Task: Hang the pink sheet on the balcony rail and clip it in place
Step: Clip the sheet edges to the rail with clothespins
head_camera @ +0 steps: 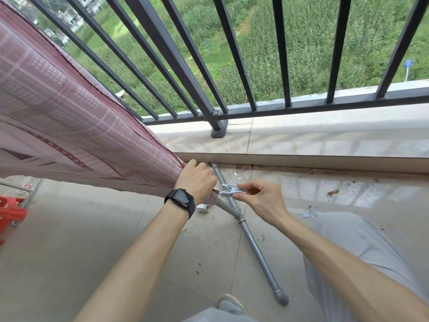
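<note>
The pink patterned sheet [58, 126] hangs across the left of the view, stretched down from the upper left. My left hand [197, 180], with a black watch on its wrist, is shut on the sheet's bunched lower corner low over the floor. My right hand [257, 196] pinches a white clothes clip [229, 190] between thumb and fingers, its jaws right beside the gripped corner. The dark balcony railing [176, 59] rises behind both hands. The sheet hides the railing's left end.
A grey metal pipe [253, 238] lies on the tiled floor [92, 240] under my hands, running toward my foot. A pale stone ledge [301, 135] carries the railing's base. Red plastic stools [11, 212] stand at the left edge. Bits of debris litter the floor on the right.
</note>
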Demonstrator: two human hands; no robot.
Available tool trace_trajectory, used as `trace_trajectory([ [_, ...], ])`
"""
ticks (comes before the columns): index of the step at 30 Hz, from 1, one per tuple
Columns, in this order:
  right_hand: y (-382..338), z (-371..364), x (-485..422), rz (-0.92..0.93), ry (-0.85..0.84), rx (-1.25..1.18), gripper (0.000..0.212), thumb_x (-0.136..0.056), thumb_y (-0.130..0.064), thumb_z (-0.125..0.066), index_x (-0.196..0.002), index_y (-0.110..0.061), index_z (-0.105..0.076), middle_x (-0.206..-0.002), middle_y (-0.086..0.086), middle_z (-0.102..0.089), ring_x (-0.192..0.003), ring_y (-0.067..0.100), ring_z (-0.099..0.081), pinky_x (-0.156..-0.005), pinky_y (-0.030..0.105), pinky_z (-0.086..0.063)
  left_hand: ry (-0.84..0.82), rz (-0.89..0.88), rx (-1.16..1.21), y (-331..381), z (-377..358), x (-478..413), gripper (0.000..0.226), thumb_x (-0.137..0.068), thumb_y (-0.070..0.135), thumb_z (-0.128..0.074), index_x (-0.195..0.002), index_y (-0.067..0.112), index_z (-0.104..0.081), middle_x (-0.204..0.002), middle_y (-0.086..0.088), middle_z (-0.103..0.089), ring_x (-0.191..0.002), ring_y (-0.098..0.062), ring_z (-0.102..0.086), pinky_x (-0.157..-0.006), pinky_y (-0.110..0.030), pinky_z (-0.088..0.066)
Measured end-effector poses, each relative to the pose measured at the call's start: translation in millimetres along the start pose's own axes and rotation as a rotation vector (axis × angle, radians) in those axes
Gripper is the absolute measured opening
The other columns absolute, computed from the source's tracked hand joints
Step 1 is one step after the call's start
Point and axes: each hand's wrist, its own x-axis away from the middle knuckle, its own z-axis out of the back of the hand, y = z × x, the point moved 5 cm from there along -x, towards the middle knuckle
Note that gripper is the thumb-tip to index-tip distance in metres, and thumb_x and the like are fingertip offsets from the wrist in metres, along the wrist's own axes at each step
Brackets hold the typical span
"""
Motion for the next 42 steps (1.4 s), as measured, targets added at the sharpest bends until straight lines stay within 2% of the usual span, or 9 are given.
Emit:
trace_trajectory([
  [5, -24.2, -18.4, -9.5, 0.121, -0.086, 0.102, 0.029, -0.071, -0.019, -0.092, -0.096, -0.009, -0.081, -0.08, 0.004, -0.075, -0.066, 0.01, -0.063, -0.065, 0.025, -0.051, -0.011, -0.041, -0.022, 1.4, -2.5, 0.0, 0.042, -0.088, 0.061, -0.052, -0.098, 0.025, -0.07, -0.103, 0.006, -0.065, -0.098, -0.021, -0.055, -0.074, -0.037, -0.024],
  [13, -31.6, -28.3, -37.2, 0.103, -0.29, 0.284, 0.044, -0.076, -0.033, -0.087, -0.118, -0.024, -0.075, -0.087, -0.006, -0.07, -0.076, 0.017, -0.062, -0.073, 0.027, -0.051, -0.015, -0.023, -0.047, 0.3, -1.4, 2.2, 0.02, -0.095, 0.029, -0.051, -0.103, 0.024, -0.068, -0.105, 0.004, -0.066, -0.102, -0.023, -0.057, -0.077, -0.038, -0.025],
  [20, -23.0, -25.6, -45.5, 0.029, -0.303, 0.3, 0.059, -0.072, -0.037, -0.09, -0.127, -0.029, -0.069, -0.089, -0.03, -0.064, -0.074, -0.006, -0.06, -0.068, 0.006, -0.043, -0.023, 0.029, 0.054, -2.3, -1.3, -1.6, 0.028, -0.093, 0.037, -0.054, -0.109, 0.019, -0.068, -0.111, -0.002, -0.068, -0.108, -0.026, -0.06, -0.086, -0.038, -0.035],
  [22, -27.6, -21.3, -35.3, -0.024, -0.297, 0.343, 0.059, -0.074, -0.035, -0.089, -0.129, -0.028, -0.068, -0.103, -0.027, -0.066, -0.084, -0.007, -0.061, -0.071, 0.004, -0.043, -0.034, -0.014, 0.05, -0.3, 3.5, 7.3, 0.025, -0.097, 0.035, -0.053, -0.112, 0.021, -0.068, -0.114, -0.001, -0.067, -0.112, -0.026, -0.057, -0.092, -0.039, -0.034],
  [25, -46.8, -1.6, -5.3, -0.153, -0.202, 0.443, 0.041, -0.085, -0.031, -0.078, -0.125, -0.029, -0.07, -0.115, -0.015, -0.068, -0.109, 0.009, -0.063, -0.085, 0.007, -0.039, -0.068, -0.095, 0.06, -1.5, 25.6, 29.2, 0.023, -0.098, 0.02, -0.05, -0.116, 0.021, -0.065, -0.117, -0.003, -0.066, -0.117, -0.029, -0.053, -0.102, -0.044, -0.029],
  [27, -76.4, 18.5, 19.3, -0.21, -0.157, 0.535, 0.03, -0.093, -0.032, -0.067, -0.123, -0.029, -0.07, -0.124, -0.012, -0.069, -0.121, 0.012, -0.059, -0.1, 0.021, -0.04, -0.108, -0.107, 0.125, -7.3, 50.1, 45.4, 0.025, -0.094, 0.017, -0.051, -0.115, 0.019, -0.064, -0.118, -0.004, -0.065, -0.117, -0.03, -0.053, -0.103, -0.045, -0.03],
  [30, -142.3, 51.9, 55.2, -0.289, -0.136, 0.613, 0.029, -0.097, -0.032, -0.059, -0.124, -0.029, -0.069, -0.132, -0.011, -0.067, -0.128, 0.014, -0.056, -0.108, 0.03, -0.039, -0.166, -0.12, 0.242, -19.3, 98.2, 74.5, 0.027, -0.094, 0.021, -0.051, -0.118, 0.02, -0.061, -0.121, -0.006, -0.064, -0.116, -0.03, -0.054, -0.099, -0.041, -0.034],
  [35, -290.2, 111.2, 117.7, -0.341, -0.056, 0.675, 0.03, -0.1, -0.026, -0.057, -0.127, -0.022, -0.068, -0.134, -0.006, -0.066, -0.13, 0.017, -0.054, -0.102, 0.022, -0.033, -0.195, -0.171, 0.425, -33.8, 199.9, 143.0, 0.033, -0.095, 0.025, -0.048, -0.125, 0.023, -0.061, -0.126, -0.006, -0.066, -0.119, -0.03, -0.057, -0.101, -0.04, -0.04],
  [42, -489.6, 173.6, 204.1, -0.293, 0.08, 0.796, 0.027, -0.098, -0.025, -0.061, -0.121, -0.02, -0.072, -0.122, -0.001, -0.071, -0.121, 0.025, -0.057, -0.103, 0.033, -0.039, -0.103, -0.292, 0.541, -46.5, 345.6, 217.5, 0.041, -0.097, 0.034, -0.045, -0.137, 0.026, -0.052, -0.129, -0.008, -0.061, -0.118, -0.031, -0.058, -0.099, -0.043, -0.042],
])
